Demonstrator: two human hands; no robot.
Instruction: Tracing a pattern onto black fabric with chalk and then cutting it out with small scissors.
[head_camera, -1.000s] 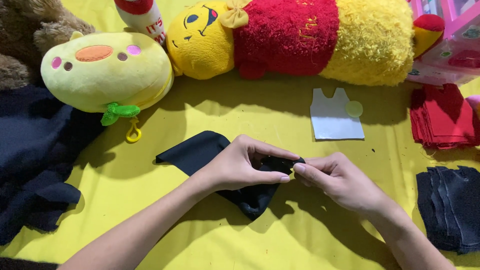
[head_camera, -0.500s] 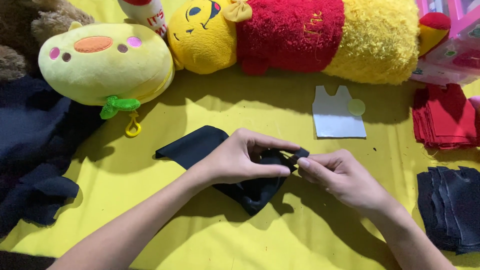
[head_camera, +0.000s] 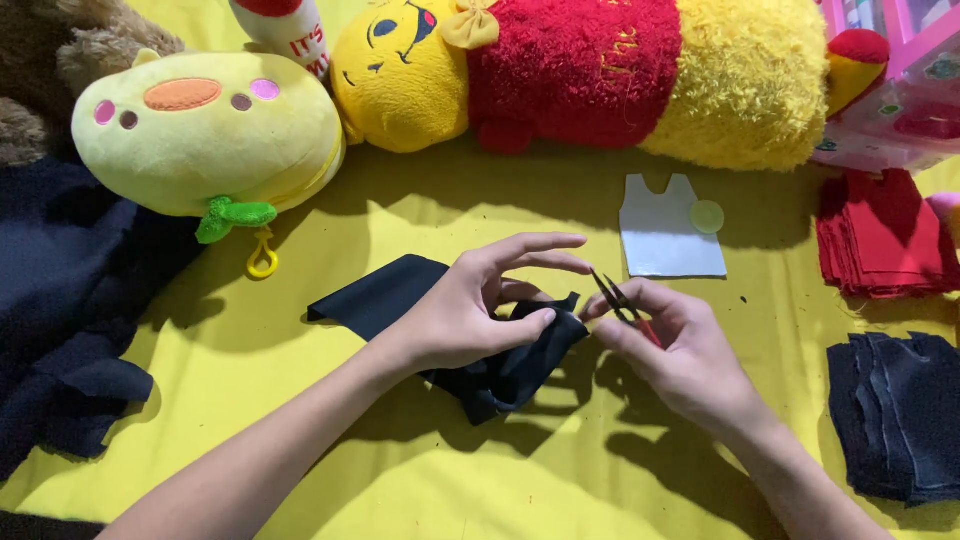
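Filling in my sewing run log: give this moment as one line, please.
left hand: pinches dark cloth piece | right hand: holds small snips, blades by cloth edge | surface: yellow sheet

Yellow plush toys (head_camera: 210, 135), red fabric stack (head_camera: 880, 235), white pattern (head_camera: 665, 235).

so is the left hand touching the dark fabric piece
Touching. The head view shows the left hand with thumb and fingertips pressed onto the dark fabric piece, pinning it on the yellow sheet.
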